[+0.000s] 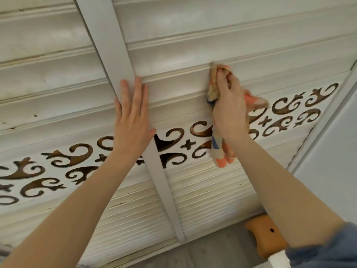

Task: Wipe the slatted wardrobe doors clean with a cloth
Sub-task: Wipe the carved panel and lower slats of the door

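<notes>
White slatted wardrobe doors (173,45) fill the view, with broad slats above and fine slats below a band of brown scroll cut-outs (289,107). My left hand (133,117) lies flat with straight fingers on the vertical frame strip (110,35) between the two doors. My right hand (228,107) grips a bunched cloth (214,89), beige with orange and blue patches, and presses its top against the ridge of a broad slat on the right door. The cloth's tail hangs below my wrist.
An orange wooden piece (266,235) with a white part stands at the lower right by the door's foot. A pale wall (332,161) borders the right door. Grey floor (212,252) shows at the bottom.
</notes>
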